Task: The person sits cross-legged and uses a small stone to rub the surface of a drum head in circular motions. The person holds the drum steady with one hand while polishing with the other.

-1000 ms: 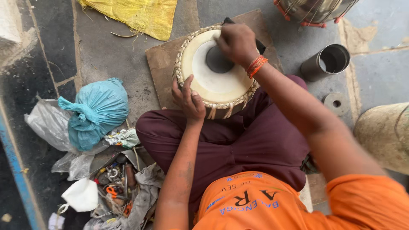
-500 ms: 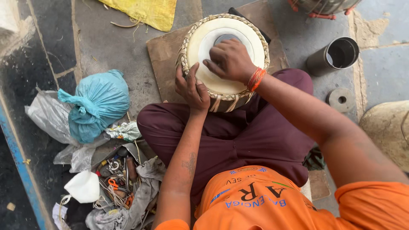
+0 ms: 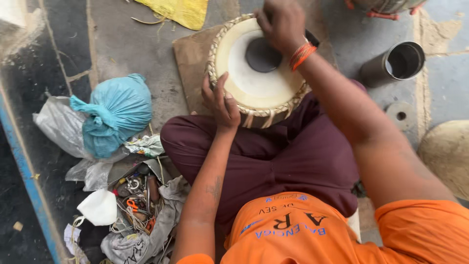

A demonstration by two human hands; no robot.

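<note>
Gripping the braided rim, the left hand (image 3: 221, 100) wraps the round drum (image 3: 259, 71) on the lap; the right hand (image 3: 281, 22) presses fingers together on its smooth skin by the far edge.

Drum (image 3: 259, 73) on lap, bag (image 3: 115, 112) left

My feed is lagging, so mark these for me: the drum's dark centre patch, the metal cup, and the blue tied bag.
dark centre patch (image 3: 261, 56), head view, on its bare middle.
metal cup (image 3: 378, 73), head view, on its outer side wall.
blue tied bag (image 3: 122, 110), head view, on its bulging body.
</note>
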